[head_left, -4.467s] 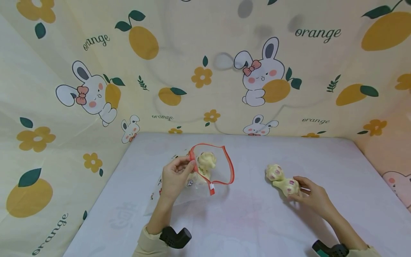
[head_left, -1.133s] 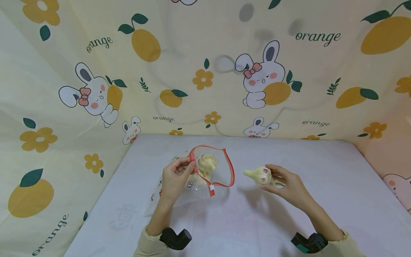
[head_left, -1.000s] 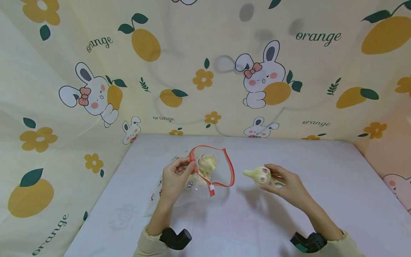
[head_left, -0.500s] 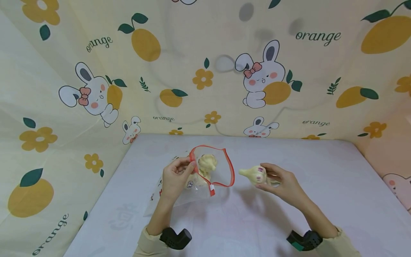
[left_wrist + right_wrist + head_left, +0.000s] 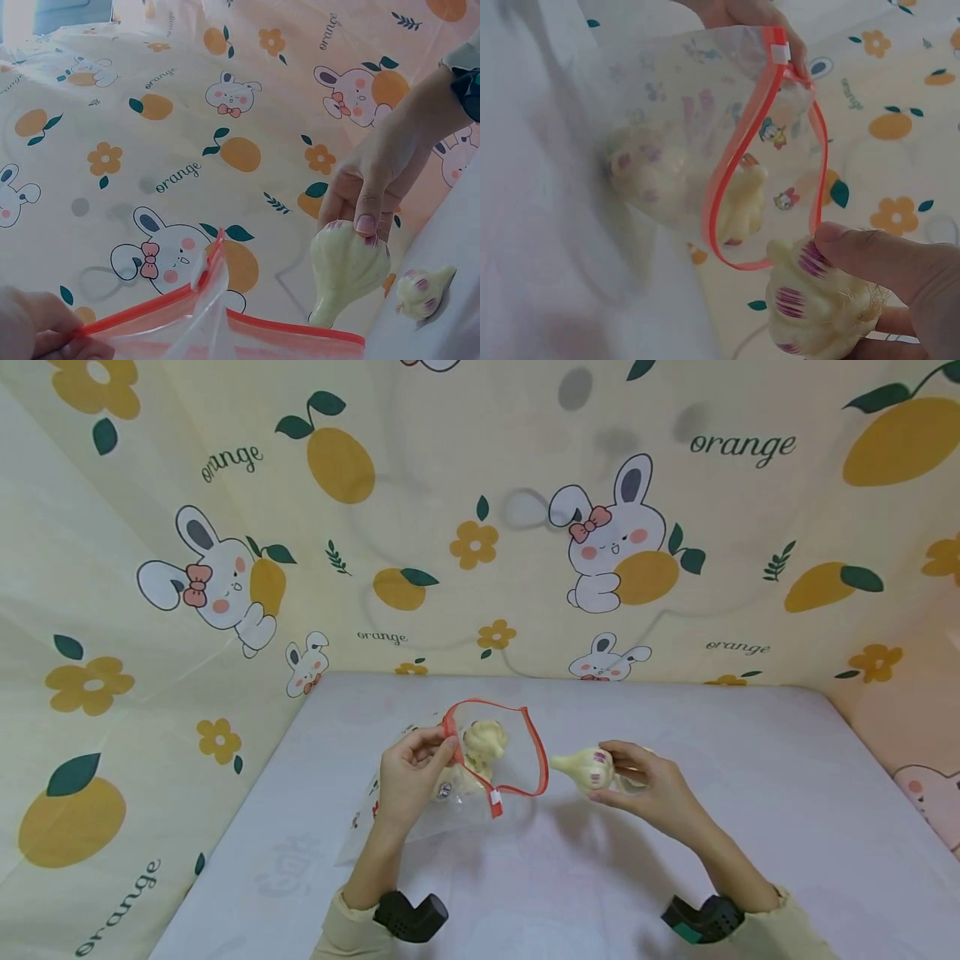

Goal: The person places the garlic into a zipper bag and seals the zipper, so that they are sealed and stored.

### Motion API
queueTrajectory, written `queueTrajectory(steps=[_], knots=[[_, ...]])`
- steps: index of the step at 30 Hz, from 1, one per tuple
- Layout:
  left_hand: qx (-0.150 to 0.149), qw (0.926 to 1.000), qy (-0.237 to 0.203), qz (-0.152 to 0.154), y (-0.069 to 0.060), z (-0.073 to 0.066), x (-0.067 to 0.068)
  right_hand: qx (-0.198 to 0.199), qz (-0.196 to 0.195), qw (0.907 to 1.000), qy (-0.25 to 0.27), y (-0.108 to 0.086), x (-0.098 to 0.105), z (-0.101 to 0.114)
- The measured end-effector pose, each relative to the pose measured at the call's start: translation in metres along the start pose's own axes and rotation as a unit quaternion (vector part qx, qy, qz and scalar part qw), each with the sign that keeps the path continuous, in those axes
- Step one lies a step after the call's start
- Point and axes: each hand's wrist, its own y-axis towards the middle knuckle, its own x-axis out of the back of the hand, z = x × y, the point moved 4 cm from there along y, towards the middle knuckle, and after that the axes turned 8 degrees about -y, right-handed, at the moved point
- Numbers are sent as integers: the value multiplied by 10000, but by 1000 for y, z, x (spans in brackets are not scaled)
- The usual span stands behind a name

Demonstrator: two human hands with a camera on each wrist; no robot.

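My left hand (image 5: 408, 777) pinches the red zip edge of a clear plastic zip bag (image 5: 457, 814), whose mouth stands wide and faces right. Garlic bulbs (image 5: 483, 739) lie inside the bag, and cartoon figures are printed on its side. With thumb and fingers, my right hand (image 5: 660, 793) grips a purple-streaked garlic bulb (image 5: 588, 768) above the table. Its stem points left, close to the bag's red rim (image 5: 731, 157). Another garlic bulb (image 5: 421, 292) rests on the table beyond the right hand, mostly hidden in the head view.
A white cloth covers the table (image 5: 480, 893). Behind it and to the sides hangs a cream curtain (image 5: 420, 435) printed with rabbits and oranges. Both wrists carry black cameras; one is the left wrist camera (image 5: 411, 917).
My right hand has lifted one garlic bulb off the table, turned it stem-first and brought it left towards the bag's mouth. My left hand keeps its hold on the bag.
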Motion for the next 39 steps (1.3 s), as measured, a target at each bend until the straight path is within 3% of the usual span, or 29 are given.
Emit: queueTrajectory(steps=[14,25,39], knots=[[43,10000,46,-9,-1,0,0,147,-30,9998,164,5,-4,7],[-69,10000,39,23,0,0,0,531,-146,9971,516,11,-10,17],[44,10000,-31,-10,0,0,0,374,140,9978,520,15,-21,28]])
